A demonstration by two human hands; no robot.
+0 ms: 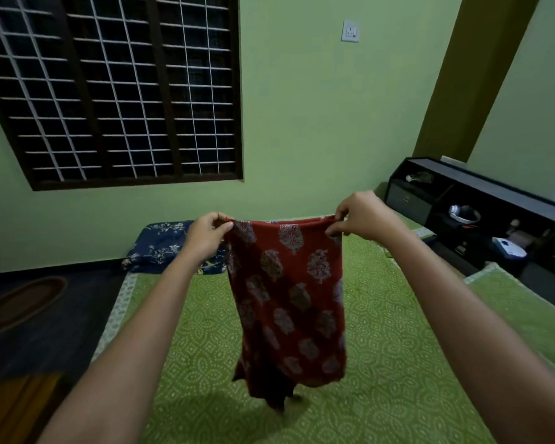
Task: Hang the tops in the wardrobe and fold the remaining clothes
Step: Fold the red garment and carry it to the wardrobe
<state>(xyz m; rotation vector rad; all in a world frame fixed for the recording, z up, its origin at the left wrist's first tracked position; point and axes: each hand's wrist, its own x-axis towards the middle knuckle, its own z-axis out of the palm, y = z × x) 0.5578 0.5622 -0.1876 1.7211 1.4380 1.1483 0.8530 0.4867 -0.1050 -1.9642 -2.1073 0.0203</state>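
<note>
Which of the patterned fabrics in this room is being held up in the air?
The red printed garment: the left hand and right hand pinch its top edge. The green bedsheet lies flat, and the blue floral pillow rests at the bed's far end.

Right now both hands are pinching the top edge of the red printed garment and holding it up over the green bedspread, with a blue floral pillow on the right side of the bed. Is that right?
Not quite: the head view shows the blue floral pillow on the left side, beyond the left hand. The rest holds: left and right hand pinch the red printed garment by its top edge over the green bedspread.
</note>
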